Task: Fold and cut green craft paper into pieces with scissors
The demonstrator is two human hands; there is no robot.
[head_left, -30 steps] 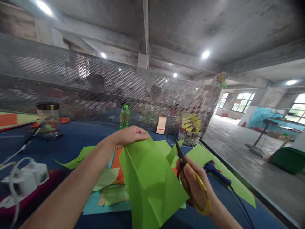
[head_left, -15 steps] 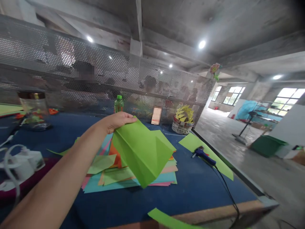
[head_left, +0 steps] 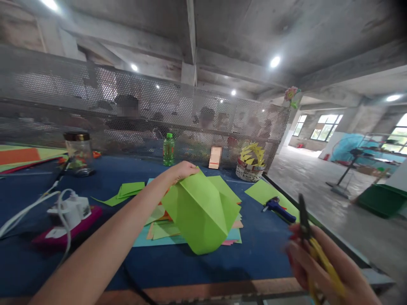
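A folded green sheet [head_left: 203,207] is held at its upper corner by the left hand [head_left: 185,170], whose thumb and fingers are clamped on the paper; its lower part is hung over a stack of coloured paper [head_left: 234,235]. Between the sheet's rounded lower end and the wooden front edge [head_left: 184,293], a strip of blue tabletop [head_left: 152,269] is seen. The scissors [head_left: 304,218] are gripped in the right hand [head_left: 324,258], well apart from the green sheet, with the blades pointed upward and close together; the fingers are wrapped around the yellow handles, though their exact placing is blurred. Behind the scissors, the table's right edge is partly hidden by the right hand. Near that edge, a blue glue gun [head_left: 280,210] is laid partly over a flat light green sheet [head_left: 262,190]. More blue surface is shown between the glue gun and the stack. Along the far side, a jar [head_left: 79,156], a green bottle [head_left: 168,150] and a basket [head_left: 249,170] are backed by a perforated panel [head_left: 152,97]
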